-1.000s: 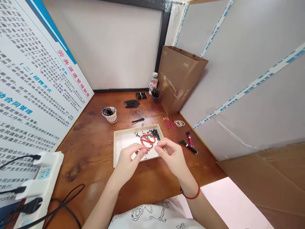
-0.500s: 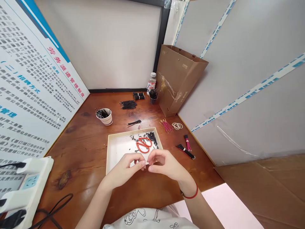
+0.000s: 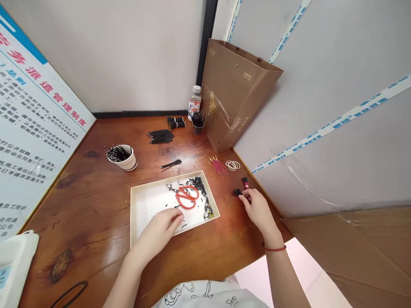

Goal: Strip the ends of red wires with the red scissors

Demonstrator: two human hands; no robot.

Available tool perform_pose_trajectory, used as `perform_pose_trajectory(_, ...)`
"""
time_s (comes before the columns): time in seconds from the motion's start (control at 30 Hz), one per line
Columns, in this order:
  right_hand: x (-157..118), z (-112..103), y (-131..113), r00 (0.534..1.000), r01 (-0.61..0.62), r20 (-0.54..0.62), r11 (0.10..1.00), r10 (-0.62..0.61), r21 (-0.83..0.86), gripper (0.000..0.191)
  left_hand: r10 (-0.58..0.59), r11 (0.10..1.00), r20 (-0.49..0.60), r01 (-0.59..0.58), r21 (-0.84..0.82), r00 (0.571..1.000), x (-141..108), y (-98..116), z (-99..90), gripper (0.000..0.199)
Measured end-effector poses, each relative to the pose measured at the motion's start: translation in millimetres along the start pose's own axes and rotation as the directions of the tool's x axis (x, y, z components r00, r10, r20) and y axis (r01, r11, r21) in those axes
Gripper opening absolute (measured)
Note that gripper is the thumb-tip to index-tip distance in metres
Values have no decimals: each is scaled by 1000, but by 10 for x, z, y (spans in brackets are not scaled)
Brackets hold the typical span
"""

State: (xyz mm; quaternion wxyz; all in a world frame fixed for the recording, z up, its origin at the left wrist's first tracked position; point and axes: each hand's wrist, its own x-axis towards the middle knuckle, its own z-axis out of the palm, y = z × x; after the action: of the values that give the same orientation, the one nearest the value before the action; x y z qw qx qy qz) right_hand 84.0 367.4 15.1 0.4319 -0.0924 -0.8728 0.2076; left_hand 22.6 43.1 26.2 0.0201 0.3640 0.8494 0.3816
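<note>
While your right hand is working on the table to the right of the tray, its fingertips are meeting a black-and-red wire bundle, and you cannot tell from this view whether the thumb and forefinger are clamped on it or only touching it. That bundle is lying on the wooden workbench, just beside a smaller bundle of red wires, with a loop of rubber bands and a spray of red wires with yellow tips lying farther off. Your left hand is resting over the near side of the shallow white tray, its fingers curling together close to scattered black wire pieces, though whether they are pinching anything is hidden. Red-handled scissors are lying in the tray, so you are doing well if you are keeping those fingers clear of the blades. You are also handling the bundle best by pinching it around its middle, where the thin wire ends are less likely to fan out and tangle.
</note>
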Motion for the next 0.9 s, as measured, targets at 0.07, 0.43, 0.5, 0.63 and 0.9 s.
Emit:
perform_pose_trajectory(0.07, 39, 29, -24, 1000, 0, -29, 1000, -1, -8, 32, 1, 1000, -23, -1, -15, 1000, 4, -2, 1, 34)
perform_pose_trajectory(0.43, -163, -24, -402, 999, -45, 30, 995, 42, 86, 32, 80, 992, -257, -103, -77, 963, -16, -33, 18, 29)
perform_pose_trajectory(0.5, -189, -15, -659, 997, -61, 56, 986, 53, 157, 28, 64, 974, -370, -139, -179, 927, -9, 9, 15, 25)
perform_pose_trajectory(0.63, -192, 218, -1344, 945, -151, 321, 778, -68, 610, 25, -41, 856, -408, -179, -485, 912, 10, 100, 2, 22)
perform_pose_trajectory(0.9, 118, 734, -1626, 828, 263, 414, 915, -377, 306, 7, -281, 948, -479, 163, -274, 832, 105, -116, -122, 15)
